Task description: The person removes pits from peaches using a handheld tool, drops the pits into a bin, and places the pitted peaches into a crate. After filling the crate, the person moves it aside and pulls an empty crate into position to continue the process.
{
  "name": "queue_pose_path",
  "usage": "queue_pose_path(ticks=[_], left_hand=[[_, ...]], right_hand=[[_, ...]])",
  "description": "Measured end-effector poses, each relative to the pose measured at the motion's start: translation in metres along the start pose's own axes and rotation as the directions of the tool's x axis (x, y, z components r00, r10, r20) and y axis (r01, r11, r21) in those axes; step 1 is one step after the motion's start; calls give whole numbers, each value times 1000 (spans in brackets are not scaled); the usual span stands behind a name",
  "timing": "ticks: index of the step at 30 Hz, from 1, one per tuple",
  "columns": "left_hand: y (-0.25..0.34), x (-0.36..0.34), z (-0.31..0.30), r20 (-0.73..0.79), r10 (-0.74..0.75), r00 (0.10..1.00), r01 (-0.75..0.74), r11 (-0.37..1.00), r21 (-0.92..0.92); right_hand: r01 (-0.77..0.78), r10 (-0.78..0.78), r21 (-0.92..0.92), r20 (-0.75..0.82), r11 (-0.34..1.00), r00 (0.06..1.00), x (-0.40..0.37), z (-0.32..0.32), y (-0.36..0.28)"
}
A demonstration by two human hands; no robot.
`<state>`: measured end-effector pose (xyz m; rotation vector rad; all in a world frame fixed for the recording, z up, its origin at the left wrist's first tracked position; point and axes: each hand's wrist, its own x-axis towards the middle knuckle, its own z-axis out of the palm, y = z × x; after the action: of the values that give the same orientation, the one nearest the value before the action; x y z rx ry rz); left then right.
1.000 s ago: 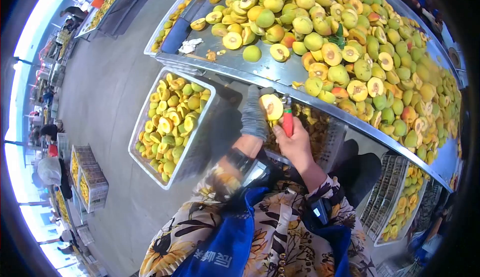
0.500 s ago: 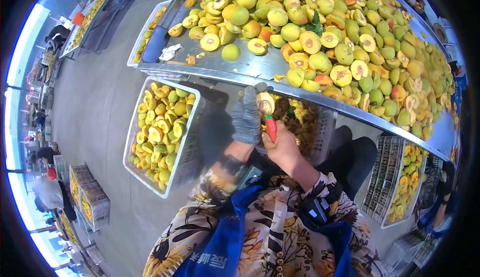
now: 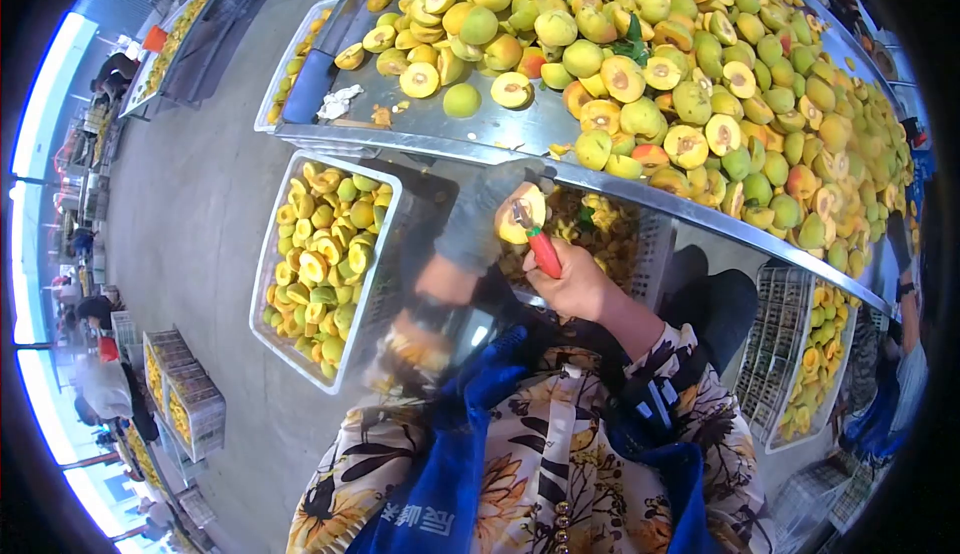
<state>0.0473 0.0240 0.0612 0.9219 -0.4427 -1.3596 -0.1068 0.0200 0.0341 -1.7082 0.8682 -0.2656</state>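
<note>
My left hand (image 3: 476,216), in a grey glove and blurred by motion, holds a halved yellow fruit (image 3: 520,213) just below the metal table's front edge. My bare right hand (image 3: 577,279) is wrapped round a red-handled tool (image 3: 543,253), whose metal tip is at the pit in the fruit's cut face. Beneath both hands, partly hidden, is a crate (image 3: 650,254) of fruit pieces and scraps. Above them, halved green-yellow fruits (image 3: 685,144) are heaped on the metal table (image 3: 500,132).
A white crate (image 3: 256,299) of fruit halves stands on the floor at left. More fruit crates (image 3: 768,379) are at lower right. A co-worker's arm (image 3: 909,304) shows at the right edge. People and crates (image 3: 205,414) appear farther left.
My left hand has tilted and shifted slightly left, turning the fruit's cut face more into view. The tool's metal tip now shows. A co-worker's arm has reached up toward the table at right.
</note>
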Motion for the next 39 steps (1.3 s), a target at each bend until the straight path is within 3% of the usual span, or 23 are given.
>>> queue_pose_path(ticks=[2,3,6,9,12,18,21,24,27,30,32,35,36,37,38,39], left_hand=[[-2,-15,6,-88,35,995,-42,996,-83],[-6,-19,13,-219,134,967,-127,991,44],[-17,-21,13,-319,228,920,-177,967,180],[-14,-11,9,-320,83,944,-62,995,77],[-4,-10,10,-194,-63,979,69,997,22],[-13,-11,4,-161,135,978,-78,944,321],[-7,-4,-9,46,-89,995,84,991,108],[-11,-3,-10,73,-97,993,92,994,64],[-18,-5,1,-121,54,991,-35,988,148],[-30,3,-1,-235,241,942,-97,863,496],[-42,15,-8,-333,51,941,-18,995,101],[-40,24,-19,-401,-203,893,48,930,-365],[-34,21,-23,-414,-277,867,47,873,-486],[-22,14,-31,-404,-277,872,53,874,-484],[-12,10,-38,-458,-184,870,-91,852,-516],[-4,0,-60,-509,-147,848,-104,896,-432]], right_hand=[[-131,115,156,102,979,988,-2,-4,-19],[-148,133,187,92,971,987,-1,0,-14],[214,-215,-23,-164,976,963,3,24,20],[228,-226,-13,-176,974,958,4,32,35],[-105,100,123,45,987,994,-6,13,-2],[-252,198,216,243,943,950,-7,-6,-23],[-348,245,265,354,899,903,-9,-9,-30],[-427,246,410,425,806,871,-9,-5,-28],[-629,232,580,613,517,755,-8,-6,-26],[-699,54,680,707,223,705,-5,-4,-14],[-661,-18,726,676,190,737,-5,-4,-11],[-573,-211,805,593,152,777,-3,-1,-5],[-555,-145,809,583,191,799,-2,-2,-8],[-535,-84,811,565,236,820,1,-6,-14],[-523,-30,802,553,289,832,6,-10,-21],[-460,167,733,440,501,883,12,-13,-28]])
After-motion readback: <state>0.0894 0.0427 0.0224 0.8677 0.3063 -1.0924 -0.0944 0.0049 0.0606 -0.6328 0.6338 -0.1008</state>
